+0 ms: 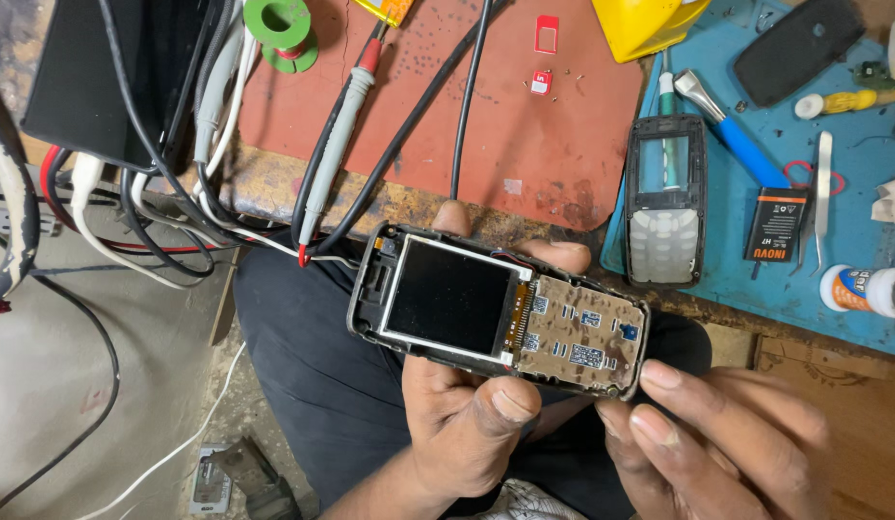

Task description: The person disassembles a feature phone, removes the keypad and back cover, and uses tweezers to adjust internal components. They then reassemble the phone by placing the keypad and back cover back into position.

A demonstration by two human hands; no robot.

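An opened mobile phone (496, 310) with its front cover off lies across my left hand (467, 424); its dark screen and bare keypad board face up. My left thumb presses its near edge and my fingers wrap behind its far edge. My right hand (717, 433) touches the phone's right end with its fingertips. The phone's grey front cover with keypad (665, 202) lies on the blue mat (852, 308) to the right.
On the blue mat lie a blue-handled screwdriver (732, 130), tweezers (823, 193), a small battery (777, 224) and a glue tube (867, 289). A red mat (467, 116) holds a probe (337, 135), black cables and a green solder spool (282, 29). A yellow object (645, 24) sits behind.
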